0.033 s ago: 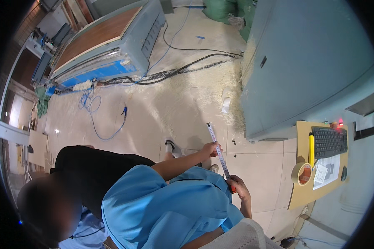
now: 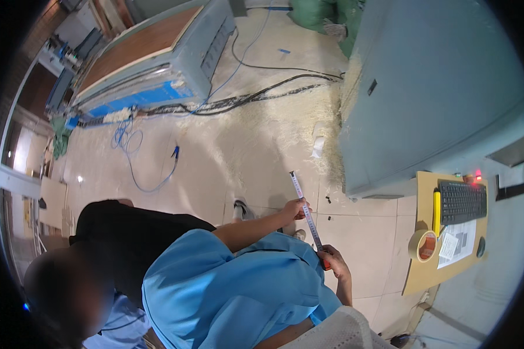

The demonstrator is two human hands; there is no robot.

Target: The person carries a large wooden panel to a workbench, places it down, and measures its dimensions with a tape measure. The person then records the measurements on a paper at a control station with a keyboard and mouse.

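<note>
A tape measure (image 2: 310, 224) is in both my hands, its white blade drawn out and slanting up and away to the left over the tiled floor. My left hand (image 2: 296, 210) pinches the blade partway along, and the hooked end sticks out past my fingers. Lower and to the right, my right hand (image 2: 335, 260) is wrapped round the red and dark case, close to the front of my blue shirt. Most of the case is hidden by the fingers.
A person in black (image 2: 140, 230) stands close at my left. On the right, a board (image 2: 422, 273) bears a keyboard (image 2: 462, 201), a tape roll (image 2: 423, 245) and papers. A large grey-blue cabinet (image 2: 431, 99) stands ahead right. Cables (image 2: 256, 99) and sawdust lie before a flat-bed machine (image 2: 134, 58).
</note>
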